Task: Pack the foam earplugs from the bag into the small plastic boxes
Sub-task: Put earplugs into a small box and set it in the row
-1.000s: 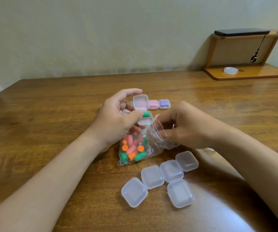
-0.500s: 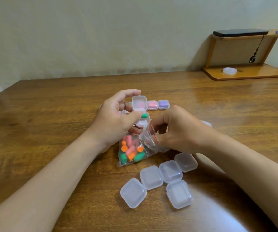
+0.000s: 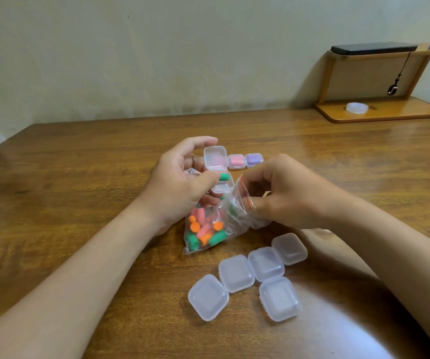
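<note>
While the left hand (image 3: 180, 185) keeps a green earplug (image 3: 223, 176) pinched over the open box (image 3: 215, 159) at frame centre, the right hand (image 3: 286, 195), clamped on the bag (image 3: 241, 220) mouth, has drawn it slightly up and rightward; five closed boxes (image 3: 236, 273) lie lower right, unmoved.

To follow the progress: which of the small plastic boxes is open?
The open box by the left hand, which pinches a green earplug; its lid stands up. The pink box, the purple box and the five empty boxes are closed.

Probably a home: wooden desk (image 3: 79, 177), small shelf (image 3: 379, 111).
</note>
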A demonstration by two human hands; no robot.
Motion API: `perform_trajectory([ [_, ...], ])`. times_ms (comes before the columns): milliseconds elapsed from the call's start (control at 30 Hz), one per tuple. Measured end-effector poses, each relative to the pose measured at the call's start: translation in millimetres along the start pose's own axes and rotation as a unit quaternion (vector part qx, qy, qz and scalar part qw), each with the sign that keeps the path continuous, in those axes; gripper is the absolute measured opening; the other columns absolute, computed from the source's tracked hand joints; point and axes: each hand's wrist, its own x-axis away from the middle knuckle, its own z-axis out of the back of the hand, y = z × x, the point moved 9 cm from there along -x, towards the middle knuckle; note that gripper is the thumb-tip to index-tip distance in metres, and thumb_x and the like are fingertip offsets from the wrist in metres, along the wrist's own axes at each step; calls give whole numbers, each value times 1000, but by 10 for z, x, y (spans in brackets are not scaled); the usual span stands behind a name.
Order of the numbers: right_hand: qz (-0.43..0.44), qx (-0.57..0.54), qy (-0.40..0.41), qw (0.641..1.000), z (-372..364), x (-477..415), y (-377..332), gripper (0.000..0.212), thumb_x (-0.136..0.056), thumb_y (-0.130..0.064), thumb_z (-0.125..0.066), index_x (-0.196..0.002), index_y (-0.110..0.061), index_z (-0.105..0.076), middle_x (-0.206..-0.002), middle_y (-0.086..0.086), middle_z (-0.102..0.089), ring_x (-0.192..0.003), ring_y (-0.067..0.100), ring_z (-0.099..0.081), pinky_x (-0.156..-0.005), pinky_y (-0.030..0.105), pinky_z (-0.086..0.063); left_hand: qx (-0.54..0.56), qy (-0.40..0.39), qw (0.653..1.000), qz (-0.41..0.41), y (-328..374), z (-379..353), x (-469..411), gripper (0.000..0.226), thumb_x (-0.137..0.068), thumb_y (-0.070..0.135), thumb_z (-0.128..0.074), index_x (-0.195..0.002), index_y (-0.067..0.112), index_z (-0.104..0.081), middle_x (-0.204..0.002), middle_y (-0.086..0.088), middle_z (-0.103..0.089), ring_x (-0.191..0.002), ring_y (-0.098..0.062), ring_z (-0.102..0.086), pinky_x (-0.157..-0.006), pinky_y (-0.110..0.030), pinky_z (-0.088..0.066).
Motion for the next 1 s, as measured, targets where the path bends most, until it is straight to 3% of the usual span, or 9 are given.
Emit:
perform_trajectory([
  [167, -40, -74, 38, 996, 173, 12, 104, 17, -81, 2, -66, -77, -13, -72, -71, 5, -74, -71, 26, -71, -67, 43, -60, -7, 1, 1000, -4, -5, 12, -10, 49, -90, -5, -66, -129, 24, -59, -102, -23, -63, -71, -30, -72, -58, -34, -58],
  [333, -29, -106, 120, 987, 404, 41, 52, 13, -85, 6, -61, -84, -5, -68, -73, 11, -72, -65, 18, -72, -55, 35, -61, -7, 1, 1000, -11, -9, 28, -20, 49, -89, -3, -68, -129, 25, -60, -96, -18, -62, -71, -37, -72, -61, -39, -59],
  [467, 39, -70, 165, 983, 436, 54, -44, 11, -88, 0, -65, -89, -10, -71, -74, 8, -71, -63, 18, -66, -57, 33, -57, -9, 6, 1000, -28, 27, 32, -14, 51, -80, 7, -74, -125, 29, -63, -85, -10, -63, -63, -28, -69, -60, -41, -60],
  [600, 96, -20, 181, 979, 337, 46, -98, 13, -87, -5, -69, -93, -14, -76, -81, 1, -73, -73, 14, -68, -66, 27, -55, -7, -1, 999, -38, 56, 14, 0, 50, -88, -2, -71, -131, 24, -62, -84, -9, -62, -64, -18, -69, -60, -37, -57],
  [733, 123, 15, 196, 973, 327, 58, -149, 14, -84, -7, -74, -96, -14, -77, -87, -4, -72, -77, 9, -67, -68, 19, -51, -4, -1, 999, -41, 53, 7, -5, 51, -85, 5, -74, -130, 27, -63, -84, -9, -63, -71, -23, -71, -63, -40, -59],
  [1000, 117, 34, 197, 973, 314, 62, -174, 17, -82, -6, -78, -97, -13, -76, -86, -6, -73, -78, 9, -68, -69, 25, -57, 68, -14, 997, -23, 63, -50, 9, 48, -91, -4, -66, -131, 22, -60, -89, -15, -63, -77, -24, -72, -64, -35, -60],
])
